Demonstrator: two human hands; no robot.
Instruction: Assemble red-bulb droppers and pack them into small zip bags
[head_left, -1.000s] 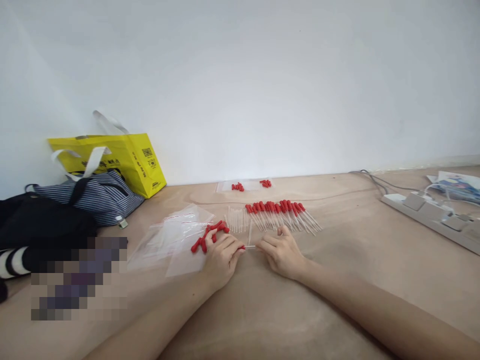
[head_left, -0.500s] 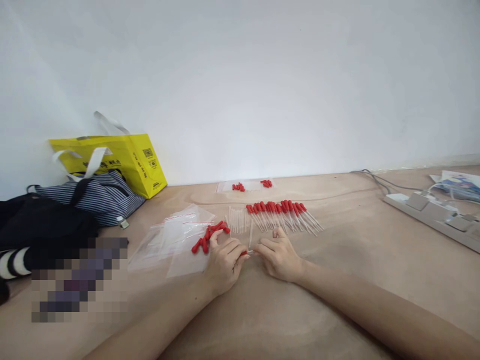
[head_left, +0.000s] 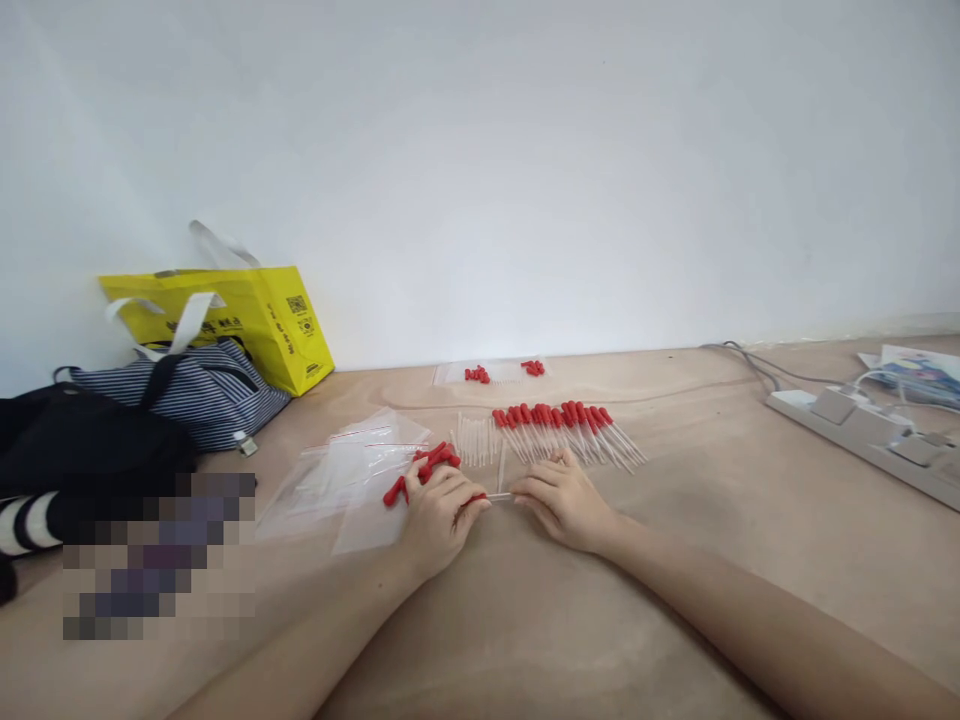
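Observation:
Near the middle of the table, my left hand [head_left: 441, 518] pinches a red rubber dropper bulb [head_left: 479, 497], mostly covered by the fingers. A thin clear dropper tube [head_left: 499, 496] runs sideways from the bulb into my right hand [head_left: 568, 503], whose closed fingers grip its other end. Loose red bulbs [head_left: 437, 458] lie just beyond my left hand. Clear tubes [head_left: 475, 440] lie in a row behind, and a single tube [head_left: 502, 467] points toward the held one. Several red-capped droppers [head_left: 559, 418] lie side by side beyond my right hand.
Clear zip bags [head_left: 352, 470] lie left of the bulbs. By the wall is another bag [head_left: 448, 372] with red bulbs and tubes. A yellow bag [head_left: 300, 340], a striped bag [head_left: 202, 395] and dark cloth [head_left: 90, 440] occupy the left. A power strip [head_left: 877, 440] sits right.
My hands have drawn slightly apart and away from me, exposing more of the tube between them. My left fingers have shifted left along with the bulb; the laid-out pieces look unmoved.

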